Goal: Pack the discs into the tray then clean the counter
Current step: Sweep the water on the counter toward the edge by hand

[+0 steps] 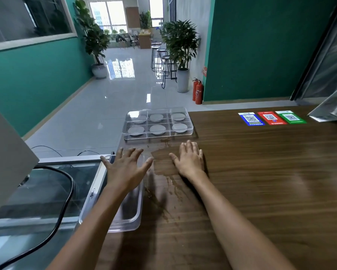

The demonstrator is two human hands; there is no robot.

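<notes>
Six discs (157,129) sit packed in the tray (191,131) beyond both hands; left hand (124,168) hovers released, right hand (189,160) lies flat on the wet counter (261,172), probably to wipe.

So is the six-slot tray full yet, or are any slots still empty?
Full. The clear tray shows a grey disc in each of its six compartments, three in the far row and three in the near row.

- teal-green painted walls (37,80), darker green wall (261,47) on right
- glossy grey tiled floor (109,106), glare from bright far windows (108,14)
- black bar stools (164,65) beside leafy potted plants (180,45)
- two red fire extinguishers (198,91) at wall corner
</notes>
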